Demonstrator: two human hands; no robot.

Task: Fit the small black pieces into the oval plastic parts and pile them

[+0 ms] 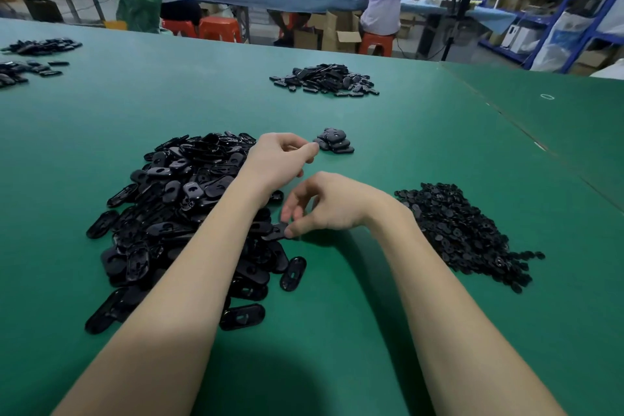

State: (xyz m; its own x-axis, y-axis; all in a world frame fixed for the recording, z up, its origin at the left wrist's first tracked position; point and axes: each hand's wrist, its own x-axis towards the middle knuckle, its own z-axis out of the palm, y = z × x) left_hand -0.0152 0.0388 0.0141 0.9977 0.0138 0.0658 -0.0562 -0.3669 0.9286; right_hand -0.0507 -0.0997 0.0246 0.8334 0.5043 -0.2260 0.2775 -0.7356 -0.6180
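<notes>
Pinching one oval part (277, 232) at the near edge of the big heap of oval parts (189, 213), my right hand (332, 204) covers most of it. Curled fingers on my left hand (282, 159) hide whatever they hold; I cannot tell. Glossy black ovals lie left, small black pieces (462, 233) right, a little finished stack (334, 141) ahead. Bare green table (337, 314) lies between them.

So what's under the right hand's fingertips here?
The right hand pinches one black oval part at the edge of the big pile of ovals. The fingers cover that part's right end, so whether a small piece sits in it can't be seen.
</notes>
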